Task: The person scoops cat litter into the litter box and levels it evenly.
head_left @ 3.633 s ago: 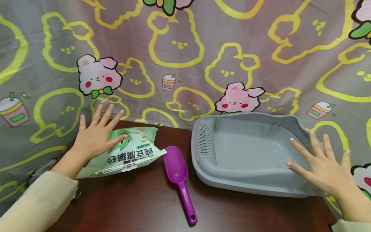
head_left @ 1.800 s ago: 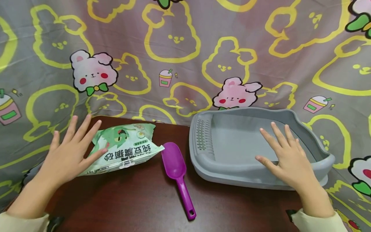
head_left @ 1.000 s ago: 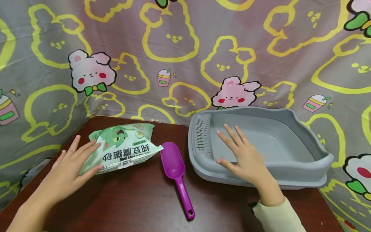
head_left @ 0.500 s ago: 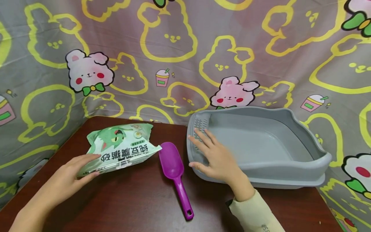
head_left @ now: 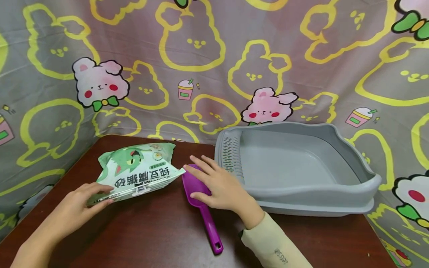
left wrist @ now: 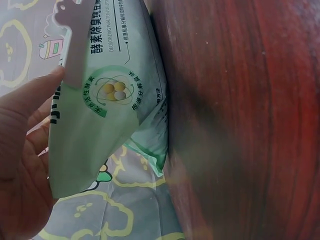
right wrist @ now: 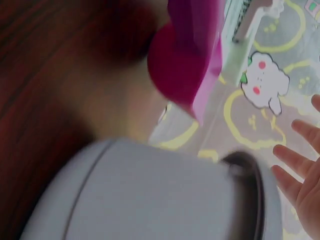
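A pale green bag of cat litter (head_left: pixel 134 167) lies on the table at left, a sealing clip (left wrist: pixel 77 45) along its edge. My left hand (head_left: pixel 78 204) grips the bag's near left corner, thumb on one face and fingers behind it. The purple scoop (head_left: pixel 209 227) lies mid-table, handle towards me. Over its bowl is my right hand (head_left: pixel 222 186), fingers spread and holding nothing, hiding part of the bowl. In the right wrist view the fingers (right wrist: pixel 295 165) stand apart from the scoop (right wrist: pixel 182 65).
A grey litter box (head_left: pixel 308 195) stands at right, its slotted end (head_left: pixel 231 152) facing the scoop. The dark wooden table (head_left: pixel 151 234) runs back to a patterned curtain (head_left: pixel 207 44) that closes off the rear and sides.
My right hand has swept left from above the litter box to over the scoop. My left hand has come down from over the bag and taken hold of its near corner.
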A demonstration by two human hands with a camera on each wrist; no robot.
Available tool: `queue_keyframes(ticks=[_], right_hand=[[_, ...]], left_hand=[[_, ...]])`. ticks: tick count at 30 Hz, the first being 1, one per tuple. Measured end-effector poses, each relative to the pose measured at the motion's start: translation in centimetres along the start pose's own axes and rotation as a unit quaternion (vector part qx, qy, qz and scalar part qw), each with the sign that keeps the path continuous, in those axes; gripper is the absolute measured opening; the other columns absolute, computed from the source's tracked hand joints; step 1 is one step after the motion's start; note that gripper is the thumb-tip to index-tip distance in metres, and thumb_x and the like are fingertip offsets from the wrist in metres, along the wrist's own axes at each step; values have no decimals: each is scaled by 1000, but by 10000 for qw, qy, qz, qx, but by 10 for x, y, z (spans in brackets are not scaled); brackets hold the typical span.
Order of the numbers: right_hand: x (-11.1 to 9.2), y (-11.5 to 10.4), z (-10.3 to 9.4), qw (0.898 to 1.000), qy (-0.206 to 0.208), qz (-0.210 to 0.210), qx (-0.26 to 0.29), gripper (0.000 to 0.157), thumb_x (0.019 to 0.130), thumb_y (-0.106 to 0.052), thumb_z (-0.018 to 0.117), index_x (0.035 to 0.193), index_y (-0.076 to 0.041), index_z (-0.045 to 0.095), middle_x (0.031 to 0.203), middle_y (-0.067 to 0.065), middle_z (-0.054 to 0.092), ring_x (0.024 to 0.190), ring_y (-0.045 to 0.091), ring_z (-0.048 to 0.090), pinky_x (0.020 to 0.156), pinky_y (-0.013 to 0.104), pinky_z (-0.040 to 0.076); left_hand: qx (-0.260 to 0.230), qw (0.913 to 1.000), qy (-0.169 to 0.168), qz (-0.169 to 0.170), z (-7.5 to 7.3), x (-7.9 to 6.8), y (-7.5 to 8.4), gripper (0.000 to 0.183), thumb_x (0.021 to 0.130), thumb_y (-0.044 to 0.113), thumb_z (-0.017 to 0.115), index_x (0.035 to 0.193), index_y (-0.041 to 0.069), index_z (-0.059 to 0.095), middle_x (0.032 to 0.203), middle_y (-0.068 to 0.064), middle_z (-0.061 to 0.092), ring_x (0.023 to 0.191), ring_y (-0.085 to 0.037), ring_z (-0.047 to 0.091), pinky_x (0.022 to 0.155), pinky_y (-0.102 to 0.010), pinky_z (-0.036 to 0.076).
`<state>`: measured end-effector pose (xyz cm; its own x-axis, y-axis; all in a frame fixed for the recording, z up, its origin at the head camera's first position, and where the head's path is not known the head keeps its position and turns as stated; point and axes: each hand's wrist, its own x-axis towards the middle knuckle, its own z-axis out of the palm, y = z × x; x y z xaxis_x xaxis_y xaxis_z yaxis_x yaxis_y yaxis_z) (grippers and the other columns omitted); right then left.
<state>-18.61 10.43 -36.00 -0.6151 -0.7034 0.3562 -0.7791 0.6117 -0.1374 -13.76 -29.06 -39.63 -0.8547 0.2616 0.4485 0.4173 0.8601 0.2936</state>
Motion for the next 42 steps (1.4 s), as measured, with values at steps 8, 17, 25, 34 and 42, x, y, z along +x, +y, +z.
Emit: queue_keyframes(ticks=[8,17,25,34,42], right_hand=[[22,-13,20,9989,-179,-427,70,63,96,-47,61,151,-23,43,160,3,36,145,30,36,107,43,47],[44,-26,37,9961,-592,-460,460,59,98,-48,58,150,-24,45,156,1,44,144,23,38,107,35,47],[66,-35,47,9926,-802,-668,614,58,97,-47,61,148,-22,50,149,1,52,141,23,41,112,33,41],[80,-38,55,9914,-898,-727,618,57,94,-46,66,144,-21,55,144,-3,57,137,17,44,114,25,36],[85,-39,62,9912,-979,-648,607,55,93,-45,67,142,-23,57,142,-6,59,135,16,47,113,24,36]], left_hand=[[-35,9996,211,179,2,0,-3,39,63,16,92,97,22,74,92,5,71,93,11,42,69,-15,38],[-80,9993,245,260,3,-1,-4,40,62,10,92,94,22,73,88,8,66,79,6,49,62,-14,40],[-159,9985,356,380,5,-1,-8,42,60,3,90,94,21,72,88,6,67,77,6,52,62,-10,39],[-152,9985,348,398,5,-2,-10,45,60,-4,88,94,20,72,90,4,67,78,6,53,62,-10,40],[-89,9989,310,347,5,-2,-12,42,62,-5,86,92,21,71,90,4,67,76,6,52,62,-11,40]])
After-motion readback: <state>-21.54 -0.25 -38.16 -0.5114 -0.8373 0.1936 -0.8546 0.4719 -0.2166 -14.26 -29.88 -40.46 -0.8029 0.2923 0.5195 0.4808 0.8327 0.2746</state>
